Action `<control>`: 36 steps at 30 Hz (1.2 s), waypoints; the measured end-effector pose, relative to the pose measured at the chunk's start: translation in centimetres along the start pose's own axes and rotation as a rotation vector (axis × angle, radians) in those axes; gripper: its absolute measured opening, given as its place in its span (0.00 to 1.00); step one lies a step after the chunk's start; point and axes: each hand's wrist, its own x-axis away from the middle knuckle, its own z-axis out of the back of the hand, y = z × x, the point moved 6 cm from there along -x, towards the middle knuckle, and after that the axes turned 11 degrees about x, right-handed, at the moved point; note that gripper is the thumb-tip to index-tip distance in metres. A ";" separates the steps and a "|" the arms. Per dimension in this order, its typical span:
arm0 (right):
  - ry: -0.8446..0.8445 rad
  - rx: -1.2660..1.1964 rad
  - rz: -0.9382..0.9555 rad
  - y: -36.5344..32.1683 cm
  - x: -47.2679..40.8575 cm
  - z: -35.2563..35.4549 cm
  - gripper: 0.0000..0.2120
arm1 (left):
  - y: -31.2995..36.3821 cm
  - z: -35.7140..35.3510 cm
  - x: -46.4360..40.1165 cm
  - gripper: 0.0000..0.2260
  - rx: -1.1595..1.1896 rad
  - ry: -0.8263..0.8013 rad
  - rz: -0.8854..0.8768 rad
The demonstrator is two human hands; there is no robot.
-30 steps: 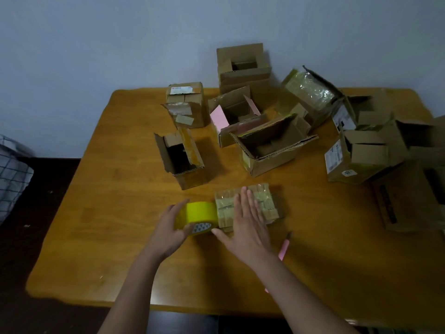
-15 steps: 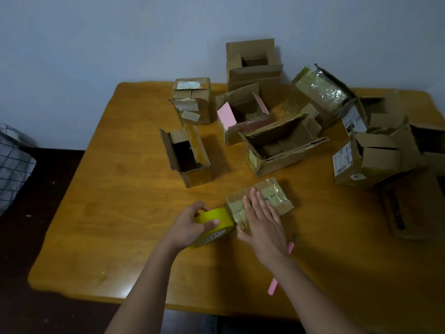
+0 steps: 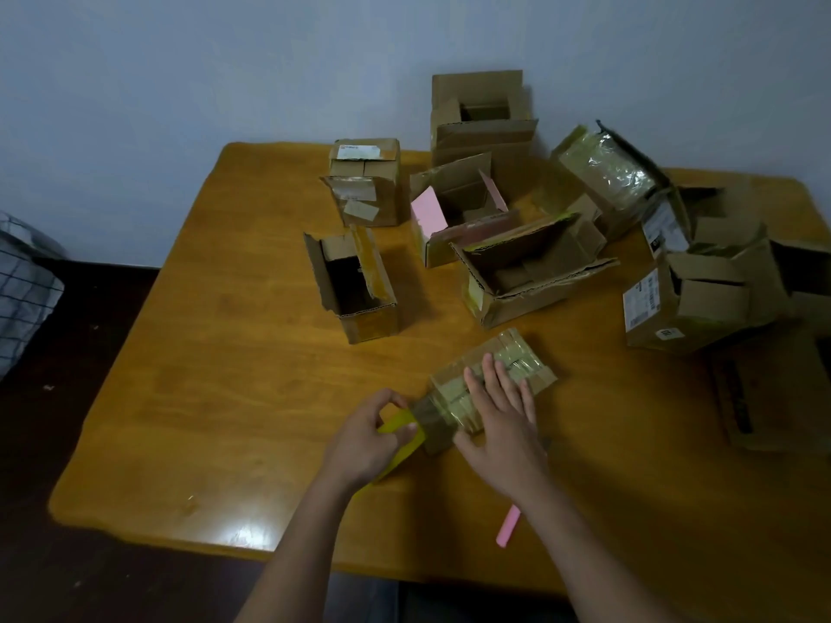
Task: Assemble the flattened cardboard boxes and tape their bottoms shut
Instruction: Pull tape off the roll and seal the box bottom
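Observation:
A small cardboard box (image 3: 517,359) lies near the middle front of the wooden table (image 3: 225,361), its upper face covered in shiny tape strips. My right hand (image 3: 499,420) lies flat on that taped face, fingers spread and pointing away from me. My left hand (image 3: 364,438) grips a yellow tape roll (image 3: 398,447) held against the box's near left end, where a brownish strip of tape (image 3: 431,420) covers the corner.
Several assembled and open cardboard boxes (image 3: 530,272) crowd the far and right parts of the table. One narrow open box (image 3: 355,285) stands left of the middle. A pink cutter (image 3: 508,526) lies by my right forearm. A checked cloth (image 3: 22,290) sits off the left edge.
The box has turned so that its far end points up and to the right. My left hand has tilted the tape roll edge-on and pulled tape over the box's near left corner.

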 end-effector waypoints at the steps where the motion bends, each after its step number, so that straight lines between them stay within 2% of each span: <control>1: 0.004 -0.001 -0.015 -0.2 0.0 0.1 0.39 | -0.1 0.0 -0.1 0.05 0.015 0.004 0.014; 4: 0.068 -0.037 -0.139 -0.9 -0.2 0.6 0.40 | -0.2 0.1 -0.2 0.03 -0.011 0.026 0.025; 7: 0.155 -0.060 -0.251 -0.9 -0.7 0.6 0.41 | 0.1 -0.1 0.1 0.08 -0.100 0.035 -0.013; 11: 0.167 0.000 -0.233 -1.0 -0.8 -0.1 0.40 | -0.3 0.3 0.4 0.13 -0.111 0.067 0.004; 15: 0.176 -0.004 -0.219 -1.0 -0.6 0.0 0.40 | -1.3 1.3 0.9 0.17 -0.216 0.086 0.046; 20: 0.175 0.026 -0.293 -1.5 -0.6 -0.2 0.45 | -1.6 0.8 0.9 0.09 -0.166 0.108 -0.012; 25: 0.287 0.021 -0.305 -2.0 -0.5 -0.4 0.33 | -1.0 -0.3 -0.2 0.02 -0.094 0.053 -0.050; 28: 0.266 0.011 -0.292 -2.0 -0.6 -0.4 0.33 | -0.9 -0.9 -0.7 0.07 -0.078 0.056 -0.052; 30: 0.210 -0.064 -0.238 -1.5 -0.7 -0.3 0.34 | -0.9 -0.8 -0.8 0.09 -0.059 0.058 -0.050; 32: 0.186 -0.268 -0.186 -0.4 0.1 0.4 0.32 | -1.0 -0.6 -1.0 0.07 -0.041 0.062 -0.046; 34: 0.336 -0.450 -0.214 1.5 2.4 1.7 0.21 | -0.8 -0.4 -1.3 0.07 -0.045 0.074 -0.060; 36: 0.509 -0.390 -0.344 3.9 5.6 2.2 0.13 | -0.4 -0.5 -1.6 0.10 -0.056 0.059 -0.081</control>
